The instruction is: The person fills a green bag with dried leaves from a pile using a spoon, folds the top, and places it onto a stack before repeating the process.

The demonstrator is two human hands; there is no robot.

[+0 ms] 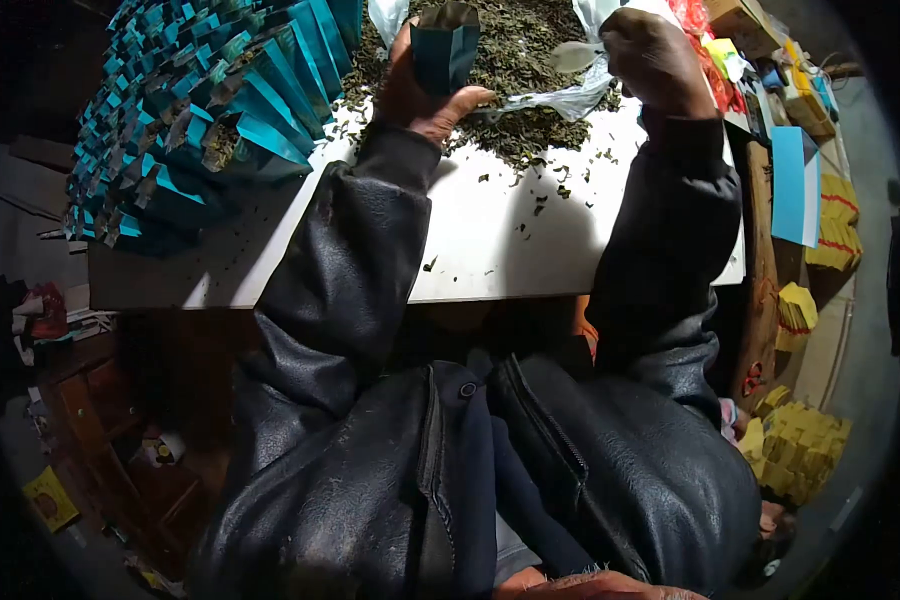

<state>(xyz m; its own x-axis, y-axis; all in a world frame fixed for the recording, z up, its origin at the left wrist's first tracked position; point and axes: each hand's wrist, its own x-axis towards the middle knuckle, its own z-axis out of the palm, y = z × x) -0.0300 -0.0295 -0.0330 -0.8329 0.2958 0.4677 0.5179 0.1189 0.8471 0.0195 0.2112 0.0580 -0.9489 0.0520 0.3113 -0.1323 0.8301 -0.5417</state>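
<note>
A small blue pouch [444, 62], its top open, is held upright in my left hand [417, 100], with the thumb stretched out to the right. My right hand [660, 62] is closed round the handle of a pale spoon [574, 56], whose bowl points left over the heap. Dark dried leaves [515, 45] lie heaped on a clear plastic sheet [560, 98] between and beyond my hands. At the left, many blue pouches [260, 90] stand packed close together, several with leaves showing at their tops.
The white table [460, 250] bears scattered leaves up to its front edge. At the right are a blue sheet [795, 185], yellow packets [838, 225] and a wooden beam [760, 260]. Red plastic [692, 18] and a cardboard box [745, 25] lie at the back right.
</note>
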